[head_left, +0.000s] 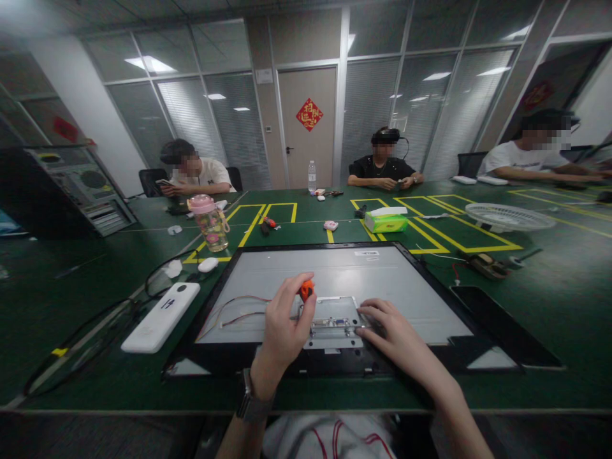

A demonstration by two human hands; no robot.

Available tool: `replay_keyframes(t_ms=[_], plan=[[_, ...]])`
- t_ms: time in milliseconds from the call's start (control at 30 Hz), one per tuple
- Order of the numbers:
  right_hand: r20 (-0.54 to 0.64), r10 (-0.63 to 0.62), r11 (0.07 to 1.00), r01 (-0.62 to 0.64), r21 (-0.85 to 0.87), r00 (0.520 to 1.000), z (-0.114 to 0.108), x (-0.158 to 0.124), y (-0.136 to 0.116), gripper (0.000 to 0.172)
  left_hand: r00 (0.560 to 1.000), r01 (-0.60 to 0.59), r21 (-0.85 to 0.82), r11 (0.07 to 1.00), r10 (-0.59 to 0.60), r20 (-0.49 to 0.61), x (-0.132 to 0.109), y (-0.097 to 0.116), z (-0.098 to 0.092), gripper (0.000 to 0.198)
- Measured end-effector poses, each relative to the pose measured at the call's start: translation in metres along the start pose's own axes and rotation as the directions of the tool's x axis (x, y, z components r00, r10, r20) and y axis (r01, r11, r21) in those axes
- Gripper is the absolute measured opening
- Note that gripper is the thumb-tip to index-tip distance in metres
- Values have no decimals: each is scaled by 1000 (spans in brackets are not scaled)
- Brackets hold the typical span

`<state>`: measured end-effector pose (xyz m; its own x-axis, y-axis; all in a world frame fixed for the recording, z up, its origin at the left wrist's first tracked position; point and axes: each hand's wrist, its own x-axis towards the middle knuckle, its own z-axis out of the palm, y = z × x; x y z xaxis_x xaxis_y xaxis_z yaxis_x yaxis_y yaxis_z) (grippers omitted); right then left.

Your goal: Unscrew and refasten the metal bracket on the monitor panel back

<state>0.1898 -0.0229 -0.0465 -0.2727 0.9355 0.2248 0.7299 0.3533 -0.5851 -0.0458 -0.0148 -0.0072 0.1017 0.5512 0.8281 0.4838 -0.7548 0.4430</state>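
Note:
A flat display panel [406, 274] with a grey metal back and black frame lies on the table before me. Near its front edge sits a metal bracket plate [351, 306] with ports and screws along it. My left hand [285, 325] pinches the orange-and-black handle of a screwdriver [306, 290] above the plate's left side; its shaft is mostly hidden. At the plate's right edge rests my right hand [394, 331], fingers stretched out and apart. Thin wires [234, 312] run from under my left hand across the panel to the left.
Left of the panel are a white power bank [162, 317], black cables [90, 344] and a pink-lidded bottle [209, 223]. A dark flat panel [507, 325] and a tool [488, 264] lie right. Beyond stand a green tissue pack [386, 222] and a white round rack [507, 217]. Several people sit opposite.

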Motion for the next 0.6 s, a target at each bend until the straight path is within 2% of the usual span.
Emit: replay_keyframes(t_ms=[100,200,267,433,600], plan=[[-2,-5,1000,5,-3,1000,1,0,2,29,998,49,-147,988,-54,-33,-2,-4,2,27],[-5,-5,1000,5,-3,1000,1,0,3,28,987,45,-155,987,-68,-145,-2,-7,3,20],[2,0,1000,0,-3,1000,1,0,2,28,977,83,-190,978,-118,-180,-1,-8,3,15],[8,11,1000,-11,3,1000,0,0,-1,28,946,219,-380,899,-291,-142,-2,-4,5,24],[1,4,1000,-4,2,1000,0,1,0,28,926,164,-308,937,-254,-278,0,0,6,13]])
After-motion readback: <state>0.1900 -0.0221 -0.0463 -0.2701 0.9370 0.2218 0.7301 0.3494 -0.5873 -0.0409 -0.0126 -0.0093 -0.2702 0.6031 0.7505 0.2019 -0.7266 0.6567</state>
